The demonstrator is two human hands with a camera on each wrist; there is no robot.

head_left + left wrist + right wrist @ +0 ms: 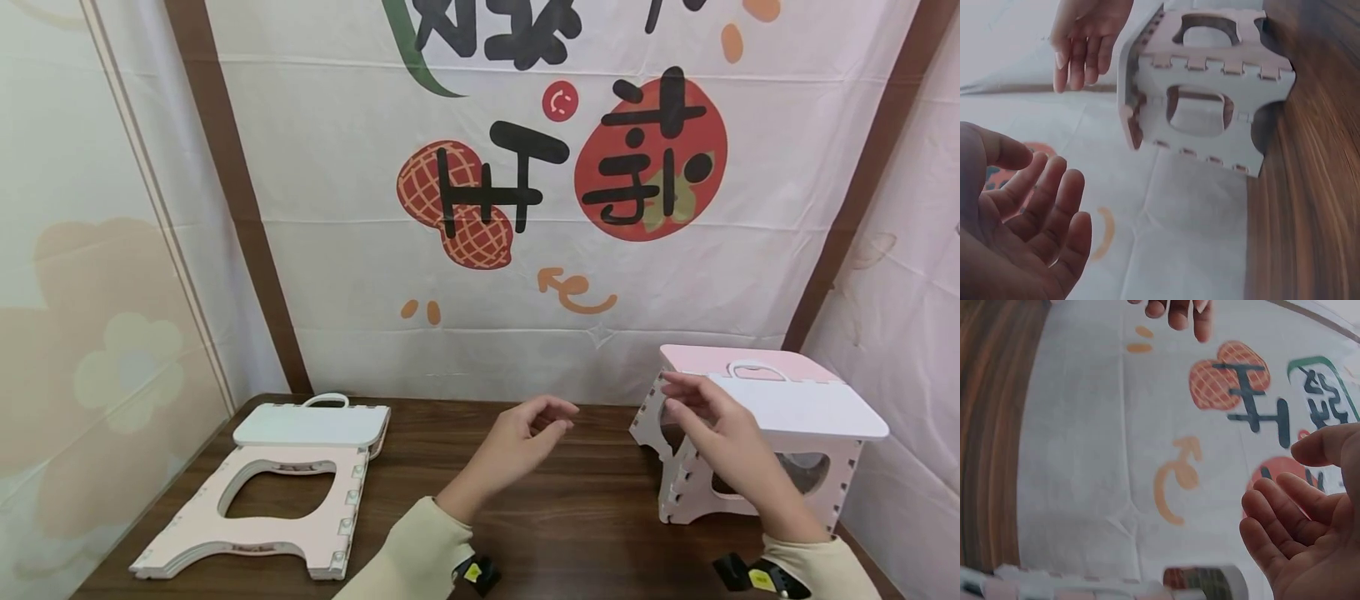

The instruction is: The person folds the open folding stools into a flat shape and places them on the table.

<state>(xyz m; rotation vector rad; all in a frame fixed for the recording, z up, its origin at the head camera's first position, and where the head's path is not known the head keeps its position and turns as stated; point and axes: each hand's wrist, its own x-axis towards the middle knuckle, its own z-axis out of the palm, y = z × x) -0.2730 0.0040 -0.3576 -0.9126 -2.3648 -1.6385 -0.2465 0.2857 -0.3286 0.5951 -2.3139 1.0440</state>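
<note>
My left hand (517, 446) hovers over the middle of the table in the head view, its fingers loosely bent and holding nothing. To its right, my empty right hand (723, 437) overlaps a folding step stool (795, 404) that stands unfolded, hiding part of its near left side. This stool has a pink and white top with a white carry handle (757, 367) in the middle. The left wrist view shows the same stool (1200, 112) beyond both palms. On the left lies a second folding stool (300, 533), folded flat, with a white top panel and pale pink legs.
A dark wood-grain table (577, 500) carries both stools. Behind it hangs a white printed cloth (337, 275) with fruit pictures and black characters, and cloth walls close in on both sides. Dark wrist cameras (480, 575) are strapped at my light sleeves.
</note>
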